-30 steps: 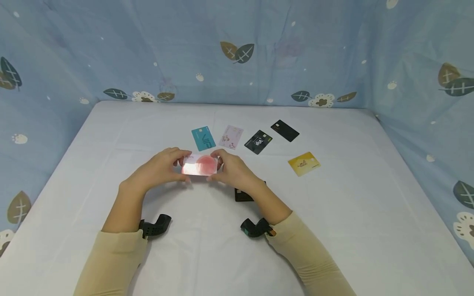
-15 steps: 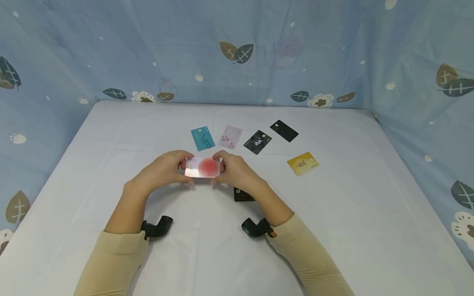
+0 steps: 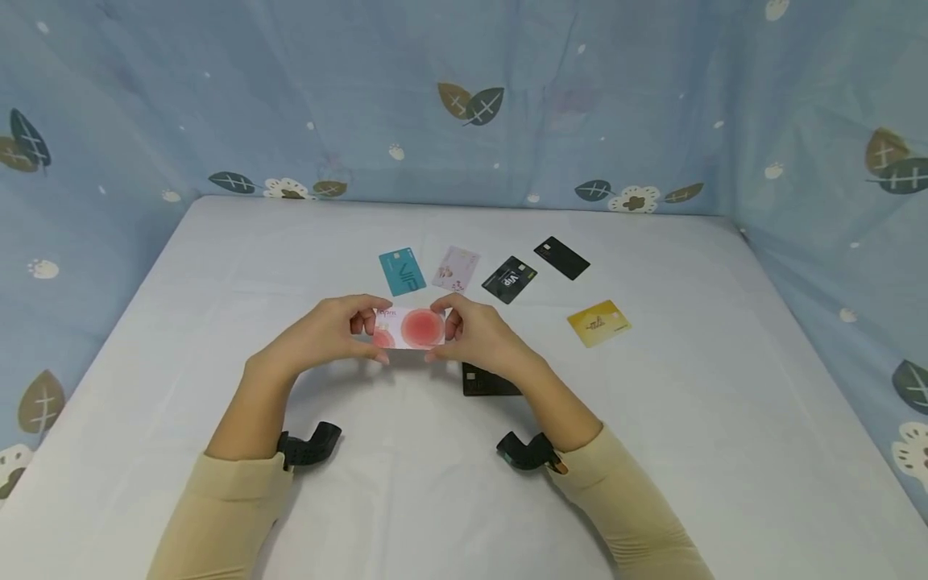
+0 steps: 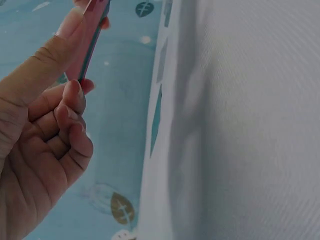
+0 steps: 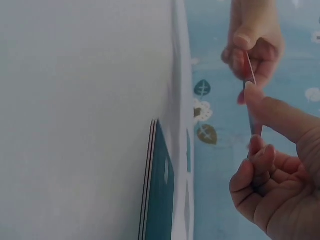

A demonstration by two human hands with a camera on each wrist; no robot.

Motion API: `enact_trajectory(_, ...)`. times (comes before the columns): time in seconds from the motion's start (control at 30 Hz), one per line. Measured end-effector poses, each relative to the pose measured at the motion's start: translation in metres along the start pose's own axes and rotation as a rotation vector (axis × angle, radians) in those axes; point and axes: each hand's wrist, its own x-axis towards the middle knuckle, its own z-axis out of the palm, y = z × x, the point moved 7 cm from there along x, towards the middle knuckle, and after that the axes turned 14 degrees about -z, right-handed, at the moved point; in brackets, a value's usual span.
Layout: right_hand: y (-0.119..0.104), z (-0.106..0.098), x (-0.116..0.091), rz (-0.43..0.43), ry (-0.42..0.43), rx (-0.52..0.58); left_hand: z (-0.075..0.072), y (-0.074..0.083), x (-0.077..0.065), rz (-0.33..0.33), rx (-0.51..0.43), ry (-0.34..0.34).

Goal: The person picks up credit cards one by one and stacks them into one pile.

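Head view: both hands grip one item, the pink-and-white card (image 3: 409, 329) with a large red circle printed on its face. My left hand (image 3: 329, 329) pinches the left end between thumb and fingers; my right hand (image 3: 482, 332) pinches the right end likewise. Card position: raised above the white-covered table (image 3: 391, 499), long edges running left to right, printed face visible to me.

Left wrist view: thumb on one side of the card, fingertips on the other; the lower fingers are curled. Right wrist view: the same grip, with the card seen nearly edge-on between both hands.

Layout beyond the hands, left to right: teal VIP card (image 3: 402, 271), pale floral card (image 3: 456, 268), black VIP card (image 3: 510, 279), and plain black card (image 3: 561, 258), the last set farthest back. Gold card (image 3: 598, 323) lies to the right of my right hand, nearer than that row.

Black card stack (image 3: 486, 383) lies beside my right wrist, partly covered by it; the right wrist view shows several layered edges. Patterned blue curtain (image 3: 391, 72) stands behind the table.
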Motion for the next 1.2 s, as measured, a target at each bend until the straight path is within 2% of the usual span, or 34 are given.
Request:
enact_trajectory(0.2,-0.001,-0.007,-0.009,-0.017,-0.003,0.003,0.005,0.008,-0.003,-0.01,-0.02,-0.015)
enact_trajectory(0.37,-0.004,-0.015,-0.015,-0.044,0.001,-0.023,0.007,0.018,-0.007,-0.01,-0.035,-0.002)
enact_trajectory(0.6,-0.003,-0.022,-0.027,-0.037,-0.003,-0.05,0.015,0.03,-0.01,-0.014,-0.048,0.001)
enact_trajectory(0.9,-0.002,-0.032,-0.045,-0.026,0.003,-0.087,0.026,0.052,-0.017,0.054,-0.032,0.007)
enact_trajectory(1.2,0.002,-0.042,-0.057,0.008,-0.003,-0.115,0.036,0.065,-0.021,0.093,0.0,0.019)
